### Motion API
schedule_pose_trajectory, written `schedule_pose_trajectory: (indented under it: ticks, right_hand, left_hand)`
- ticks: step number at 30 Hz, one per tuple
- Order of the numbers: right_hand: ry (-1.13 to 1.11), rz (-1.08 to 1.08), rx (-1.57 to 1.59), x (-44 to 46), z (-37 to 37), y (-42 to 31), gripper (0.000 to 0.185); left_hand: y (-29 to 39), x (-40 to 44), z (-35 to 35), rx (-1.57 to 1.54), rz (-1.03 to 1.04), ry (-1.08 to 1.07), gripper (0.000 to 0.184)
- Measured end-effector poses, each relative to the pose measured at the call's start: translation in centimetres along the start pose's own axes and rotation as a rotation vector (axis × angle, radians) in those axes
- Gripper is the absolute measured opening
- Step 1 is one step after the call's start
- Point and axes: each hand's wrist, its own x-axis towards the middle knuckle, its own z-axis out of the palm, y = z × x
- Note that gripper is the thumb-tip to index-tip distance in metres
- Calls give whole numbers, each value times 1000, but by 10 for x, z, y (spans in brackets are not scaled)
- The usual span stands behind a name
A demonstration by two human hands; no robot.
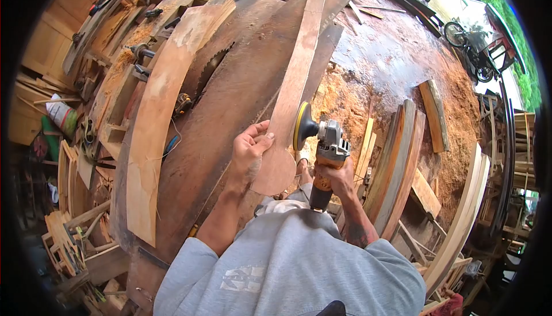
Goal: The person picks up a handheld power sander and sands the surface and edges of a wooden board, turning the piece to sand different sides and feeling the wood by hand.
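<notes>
Long, flat, reddish-brown wooden strip w/ rounded end (292, 86): runs along R edge of the broad, dark-brown wooden bench (238, 92), round end nearest the person's body; whether it rests on the top can't be told. L hand (251, 147) grasps the strip's L edge just above the round end, thumb on upper face. R hand (338, 177) is clenched round the body of a brown-and-black power grinder w/ grey metal head (330, 152); its round, black, yellow-rimmed disc (301, 125) stands on edge at the strip's R edge, contact unclear. Wide, pale wooden board (161, 97) lies along bench's L edge; btw. board & strip, a dark, toothed blade (214, 66).
</notes>
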Motion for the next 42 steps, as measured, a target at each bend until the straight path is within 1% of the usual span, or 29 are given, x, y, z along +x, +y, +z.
schedule_pose_trajectory:
  ticks: [3,7,12,15,20,22,26,28,32,34,36,42]
  right_hand:
    - [30,64,-9,-4,3,1,29]
    - [56,51,-14,-8,8,-6,29]
    - [43,56,-79,-9,7,-3,35]
    - [38,75,-9,-10,9,-4,36]
    - [29,74,-49,-9,7,-2,36]
    - [20,78,-66,-9,7,-3,36]
    - [22,55,-76,-9,8,-1,36]
    - [31,49,-94,-8,8,0,36]
    - [39,58,-48,-6,8,3,35]
    - [39,45,-32,-3,6,4,35]
    - [23,75,-30,3,3,2,33]
    - [57,54,-9,21,-4,3,32]
  left_hand:
    - [3,-2,5,-13,-7,3,38]
    - [12,-7,13,-56,-32,13,38]
    - [8,-5,12,-65,-27,9,39]
    - [5,-3,11,-67,-26,10,39]
    - [6,-3,13,-69,-21,14,39]
    - [8,-4,15,-84,-14,20,46]
    - [8,-4,15,-67,-14,25,45]
    - [8,-5,14,-40,-46,24,40]
    - [5,-5,12,-46,-28,10,42]
    - [8,-8,13,4,-20,8,44]
    - [10,-11,15,-2,-23,9,44]
    - [18,-20,20,-11,-31,26,41]
